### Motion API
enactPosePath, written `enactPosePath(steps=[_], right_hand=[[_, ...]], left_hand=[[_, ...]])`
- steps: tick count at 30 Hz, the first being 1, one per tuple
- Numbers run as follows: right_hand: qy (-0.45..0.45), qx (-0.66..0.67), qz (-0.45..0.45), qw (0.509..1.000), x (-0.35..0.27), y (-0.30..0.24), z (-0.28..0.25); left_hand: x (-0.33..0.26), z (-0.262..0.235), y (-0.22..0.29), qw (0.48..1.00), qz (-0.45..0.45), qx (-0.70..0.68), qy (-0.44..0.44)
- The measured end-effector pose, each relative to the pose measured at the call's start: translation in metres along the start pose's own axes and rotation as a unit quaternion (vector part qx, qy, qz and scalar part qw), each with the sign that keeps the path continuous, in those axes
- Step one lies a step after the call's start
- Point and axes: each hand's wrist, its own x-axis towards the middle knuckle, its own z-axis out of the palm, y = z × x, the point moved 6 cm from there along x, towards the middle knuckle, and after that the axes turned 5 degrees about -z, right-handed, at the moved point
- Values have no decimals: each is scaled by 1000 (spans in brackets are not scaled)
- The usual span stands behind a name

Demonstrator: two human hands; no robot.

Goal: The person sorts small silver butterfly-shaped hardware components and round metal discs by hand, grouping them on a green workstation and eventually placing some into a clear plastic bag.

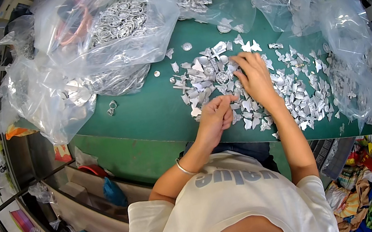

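Small silver metal pieces [295,93], some shaped like butterflies, lie spread over the green table [146,115]. A second heap of mixed silver pieces [201,76], with cross and round shapes among them, adjoins it on the left. My left hand [217,114] is closed at the near edge of this heap, thumb and fingers pinched together; whatever sits in the pinch is too small to make out. Over the right side of the heap reaches my right hand [253,75], its fingers apart and bent down toward the pieces. Its fingertips touch or nearly touch them.
Clear plastic bags [121,21] full of silver parts line the back of the table. More bags [358,72] stand along the right edge. Two small rings [112,107] lie at the left. Below left is an open drawer [91,195]; colourful packets [361,175] fill the lower right.
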Motion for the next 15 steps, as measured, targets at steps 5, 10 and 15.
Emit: enactPosePath(steps=[5, 10, 15], right_hand=[[-54, 12, 1, 998, 3, 5, 0], [33, 441, 251, 861, -31, 39, -6], [-135, 507, 276, 805, -78, 14, -15]], left_hand=[[-4, -3, 73, 743, 358, 531, 196], [2, 8, 88, 668, 353, 634, 165], [-4, 18, 43, 632, 260, 726, 76]])
